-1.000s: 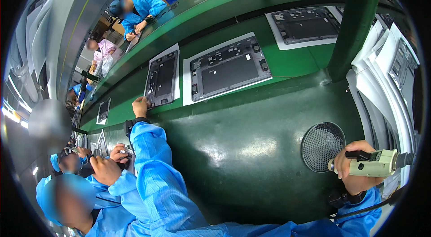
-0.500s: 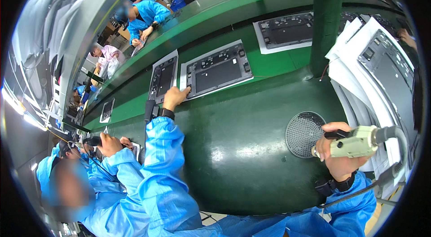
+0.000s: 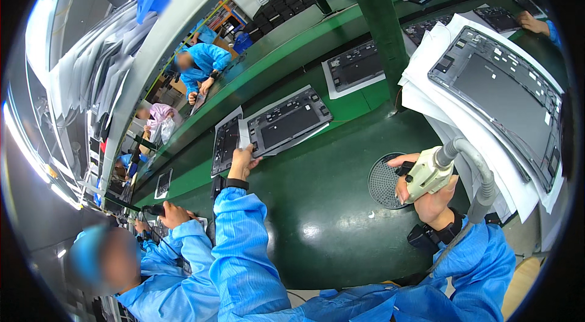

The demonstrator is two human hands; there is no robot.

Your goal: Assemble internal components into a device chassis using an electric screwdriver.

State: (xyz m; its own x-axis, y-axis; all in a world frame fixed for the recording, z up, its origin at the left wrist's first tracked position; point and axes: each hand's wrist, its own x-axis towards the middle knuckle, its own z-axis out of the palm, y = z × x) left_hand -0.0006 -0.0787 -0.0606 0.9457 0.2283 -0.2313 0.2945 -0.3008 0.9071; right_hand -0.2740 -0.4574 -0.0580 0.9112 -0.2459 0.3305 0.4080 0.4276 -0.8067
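At the far side of the green bench, my left hand point(image 3: 242, 163) pinches the near left corner of a dark tablet-like housing point(image 3: 289, 122) and the white sheet under it. The sheet's left edge overlaps a second dark housing point(image 3: 225, 142). My right hand point(image 3: 436, 203) is wrapped round a cream electric screwdriver point(image 3: 429, 173) with a black lever and a grey cable. The screwdriver is over the right side of a round, dark, perforated tray point(image 3: 384, 183); its tip is hidden by my fingers.
At right, another housing point(image 3: 499, 87) rests on a stack of white sheets point(image 3: 475, 118). A green post point(image 3: 372, 11) rises behind the bench. Another housing point(image 3: 356, 66) lies farther along the line. A co-worker in blue point(image 3: 164, 261) sits close at my left.
The view has shifted. My left hand has closed on the housing's corner, and the housing with its sheet has moved left against its neighbour. The screwdriver has turned in my right hand.
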